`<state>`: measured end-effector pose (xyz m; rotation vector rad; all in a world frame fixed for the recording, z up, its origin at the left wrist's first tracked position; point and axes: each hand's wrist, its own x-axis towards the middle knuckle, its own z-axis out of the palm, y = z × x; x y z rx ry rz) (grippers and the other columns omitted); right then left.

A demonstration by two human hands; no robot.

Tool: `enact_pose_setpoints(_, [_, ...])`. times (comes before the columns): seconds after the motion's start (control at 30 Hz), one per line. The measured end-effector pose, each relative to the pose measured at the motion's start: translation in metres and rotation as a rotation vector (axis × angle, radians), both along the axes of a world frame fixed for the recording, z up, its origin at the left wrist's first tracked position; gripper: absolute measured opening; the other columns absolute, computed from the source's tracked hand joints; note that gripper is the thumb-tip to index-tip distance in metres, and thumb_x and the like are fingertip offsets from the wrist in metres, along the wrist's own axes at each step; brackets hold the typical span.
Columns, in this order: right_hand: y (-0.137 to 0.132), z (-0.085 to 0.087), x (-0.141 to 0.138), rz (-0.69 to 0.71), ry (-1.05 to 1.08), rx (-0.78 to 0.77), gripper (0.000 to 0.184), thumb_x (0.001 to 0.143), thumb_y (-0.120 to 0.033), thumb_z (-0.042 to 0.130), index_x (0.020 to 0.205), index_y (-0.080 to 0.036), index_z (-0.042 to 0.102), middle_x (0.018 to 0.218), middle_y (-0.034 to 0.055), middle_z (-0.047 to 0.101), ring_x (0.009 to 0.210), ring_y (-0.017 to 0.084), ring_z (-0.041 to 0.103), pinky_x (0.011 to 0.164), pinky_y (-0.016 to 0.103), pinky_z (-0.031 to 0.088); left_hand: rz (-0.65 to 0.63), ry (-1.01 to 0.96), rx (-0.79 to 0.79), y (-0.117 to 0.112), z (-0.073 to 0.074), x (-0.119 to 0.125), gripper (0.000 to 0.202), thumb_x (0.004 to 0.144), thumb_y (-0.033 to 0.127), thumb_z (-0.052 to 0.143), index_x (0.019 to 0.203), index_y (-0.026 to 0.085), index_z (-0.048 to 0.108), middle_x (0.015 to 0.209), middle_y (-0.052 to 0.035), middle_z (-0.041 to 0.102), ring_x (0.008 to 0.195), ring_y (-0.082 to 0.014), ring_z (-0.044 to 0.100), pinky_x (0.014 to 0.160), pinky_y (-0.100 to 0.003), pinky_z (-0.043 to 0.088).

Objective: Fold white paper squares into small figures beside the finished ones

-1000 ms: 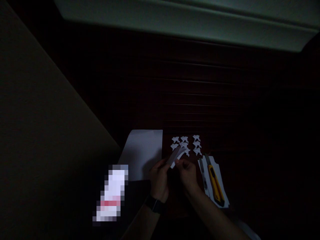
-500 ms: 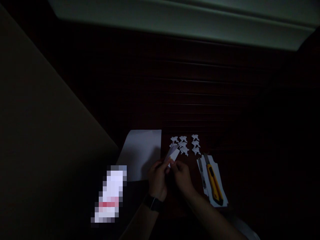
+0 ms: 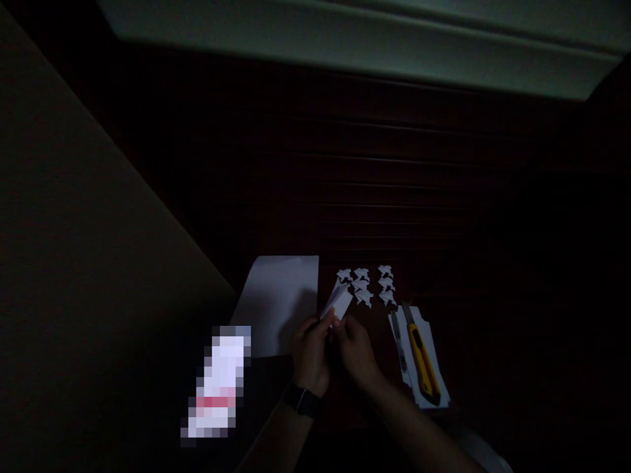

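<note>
A small folded piece of white paper (image 3: 340,305) is pinched between both hands above a dark table. My left hand (image 3: 310,348), with a black band on its wrist, grips the paper's lower left edge. My right hand (image 3: 355,348) closes thumb and fingers on its lower right corner. Just beyond the paper lie several small folded paper figures (image 3: 361,285), some partly hidden behind it, and a further column of paper figures (image 3: 386,284) sits to their right. The scene is dim, so the exact folds are hard to make out.
Left of my hands lies a large white sheet (image 3: 280,295). On the right, a yellow utility knife (image 3: 422,361) rests on a stack of white paper pieces (image 3: 434,341), beside a thin pen-like tool (image 3: 397,338). A blurred bright patch (image 3: 219,381) is at lower left.
A raised flap of the paper has come down and spread flatter, so the piece looks wider. My hands stay in nearly the same place, the right fingers slightly closer to the left.
</note>
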<state>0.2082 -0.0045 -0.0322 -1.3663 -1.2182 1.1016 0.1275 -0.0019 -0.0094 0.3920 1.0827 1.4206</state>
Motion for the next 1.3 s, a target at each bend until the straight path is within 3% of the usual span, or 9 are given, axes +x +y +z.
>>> enact_pose_setpoints(0.13, [-0.004,0.0,-0.007,-0.006,-0.038,0.011,0.026,0.084,-0.039,0.044,0.076,-0.018,0.058,0.07,0.002,0.06,0.062,0.014,0.052,0.055,0.023,0.035,-0.001,0.006,0.014,-0.001,-0.001,0.0,0.025,0.058,0.024,0.074,0.079,0.011,0.067,0.073,-0.0044,0.068,0.068,-0.0156,0.063,0.061,-0.024,0.046])
enact_pose_setpoints(0.27, [-0.006,0.002,-0.006,0.066,0.004,-0.027,0.038,0.084,-0.046,0.042,0.063,-0.017,0.056,0.058,0.0001,0.056,0.053,0.013,0.049,0.052,0.022,0.033,-0.008,0.022,0.012,0.001,0.001,-0.006,0.022,0.059,0.027,0.074,0.073,0.012,0.066,0.064,-0.0015,0.066,0.055,-0.0114,0.06,0.049,-0.02,0.043])
enact_pose_setpoints(0.37, [-0.002,0.011,0.008,0.06,0.009,-0.035,0.042,0.082,-0.048,0.043,0.057,-0.017,0.055,0.053,-0.0013,0.052,0.051,0.012,0.047,0.05,0.022,0.033,-0.078,-0.006,0.037,0.004,0.005,-0.015,0.022,0.063,0.028,0.071,0.079,0.014,0.067,0.074,-0.0046,0.069,0.061,-0.0132,0.062,0.054,-0.021,0.045])
enact_pose_setpoints(0.5, [0.009,0.029,0.031,-0.09,0.079,0.082,0.026,0.073,-0.041,0.061,0.087,-0.02,0.059,0.081,0.0018,0.062,0.075,0.016,0.055,0.066,0.023,0.04,-0.27,-0.004,-0.017,0.004,0.01,-0.025,0.03,0.062,0.027,0.072,0.088,0.012,0.068,0.091,-0.0125,0.069,0.076,-0.0205,0.065,0.067,-0.029,0.048])
enact_pose_setpoints(0.6, [0.017,0.033,0.043,0.06,0.215,0.026,0.039,0.066,-0.037,0.067,0.099,-0.02,0.058,0.091,0.0047,0.064,0.08,0.019,0.058,0.067,0.027,0.044,-0.416,0.06,-0.053,0.0,0.01,-0.029,0.028,0.059,0.028,0.074,0.081,0.011,0.069,0.084,-0.0143,0.069,0.071,-0.023,0.066,0.063,-0.031,0.049])
enact_pose_setpoints(0.73, [0.02,0.025,0.054,0.268,0.179,-0.137,0.035,0.064,-0.038,0.069,0.086,-0.011,0.065,0.076,0.0072,0.066,0.064,0.019,0.059,0.057,0.029,0.045,-0.549,0.213,-0.02,-0.003,0.011,-0.032,0.023,0.06,0.032,0.072,0.072,0.012,0.07,0.078,-0.0137,0.07,0.066,-0.0226,0.065,0.057,-0.029,0.048])
enact_pose_setpoints(0.9, [0.014,0.027,0.06,0.292,0.139,-0.119,0.029,0.065,-0.035,0.068,0.083,-0.012,0.068,0.075,0.0057,0.067,0.062,0.017,0.058,0.054,0.026,0.043,-0.556,0.392,0.089,0.001,0.012,-0.036,0.019,0.063,0.033,0.069,0.064,0.014,0.07,0.065,-0.0084,0.069,0.057,-0.0178,0.06,0.05,-0.025,0.043])
enact_pose_setpoints(1.07, [0.011,0.035,0.063,0.286,0.14,-0.116,0.023,0.065,-0.036,0.068,0.066,-0.013,0.067,0.059,0.0009,0.062,0.05,0.011,0.05,0.048,0.022,0.037,-0.61,0.467,0.097,0.002,0.013,-0.04,0.02,0.061,0.034,0.07,0.058,0.014,0.068,0.054,-0.0053,0.064,0.045,-0.0135,0.053,0.042,-0.021,0.034])
enact_pose_setpoints(1.3, [0.011,0.034,0.064,0.34,0.198,-0.154,0.031,0.063,-0.039,0.069,0.081,-0.013,0.068,0.067,0.0032,0.064,0.056,0.014,0.052,0.051,0.024,0.04,-0.52,0.497,0.123,0.002,0.018,-0.041,0.022,0.064,0.037,0.068,0.056,0.016,0.068,0.05,-0.0041,0.062,0.044,-0.0141,0.052,0.04,-0.022,0.033])
